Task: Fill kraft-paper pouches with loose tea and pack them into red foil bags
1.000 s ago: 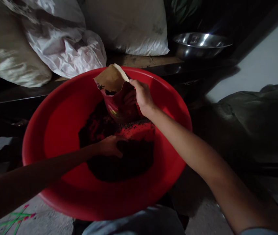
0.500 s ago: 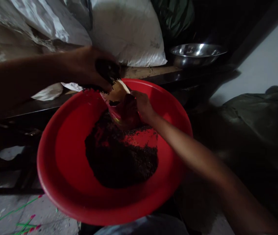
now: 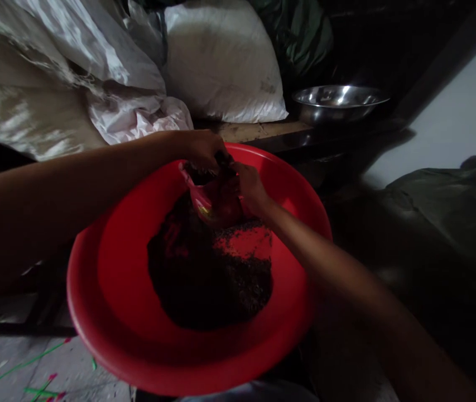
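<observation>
The filling looks partway along: dark loose flakes (image 3: 204,279) show inside the mouth of a small dark-red pouch with a yellow printed patch (image 3: 216,206), while a broad heap of the same flakes is left on the bottom of the wide, round, red plastic basin (image 3: 123,245). The pouch stands roughly upright toward the far side of that basin, mouth up. The right hand (image 3: 251,187) is closed on the right edge of the pouch's mouth. The left hand (image 3: 206,149) is over the mouth, its fingers curled down; in this dim light I cannot tell whether it holds any flakes. It also hides part of the opening.

Beyond the basin are a plump white woven sack (image 3: 225,61) and, farther right, a shiny round metal bowl (image 3: 340,106). Thin green sticks with pink tips (image 3: 43,392) (well clear of the work) lie on the floor at near left.
</observation>
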`<move>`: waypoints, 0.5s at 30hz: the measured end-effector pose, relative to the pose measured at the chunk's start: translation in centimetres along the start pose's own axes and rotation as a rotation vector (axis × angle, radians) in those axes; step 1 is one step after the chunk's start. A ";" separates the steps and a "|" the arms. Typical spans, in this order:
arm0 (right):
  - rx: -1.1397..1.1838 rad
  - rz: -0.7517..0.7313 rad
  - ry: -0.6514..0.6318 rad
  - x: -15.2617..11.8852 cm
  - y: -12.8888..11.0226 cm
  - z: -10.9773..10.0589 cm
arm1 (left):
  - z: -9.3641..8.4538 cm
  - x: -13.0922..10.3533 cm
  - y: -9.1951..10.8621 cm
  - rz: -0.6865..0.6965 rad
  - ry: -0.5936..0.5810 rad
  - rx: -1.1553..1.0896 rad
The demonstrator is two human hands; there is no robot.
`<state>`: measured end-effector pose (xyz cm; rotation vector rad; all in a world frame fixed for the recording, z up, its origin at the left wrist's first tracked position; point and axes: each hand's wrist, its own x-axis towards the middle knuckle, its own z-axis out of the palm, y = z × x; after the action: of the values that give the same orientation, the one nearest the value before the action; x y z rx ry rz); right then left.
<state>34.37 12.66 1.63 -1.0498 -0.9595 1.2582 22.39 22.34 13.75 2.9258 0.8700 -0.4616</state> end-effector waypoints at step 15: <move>-0.235 -0.134 0.011 1.5 1.3 -1.2 | 4.3 -9.8 -0.4 0.023 0.550 -0.095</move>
<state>35.30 14.13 0.04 -1.1515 -1.1707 1.0464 13.22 16.92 12.61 3.0023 0.8638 0.3996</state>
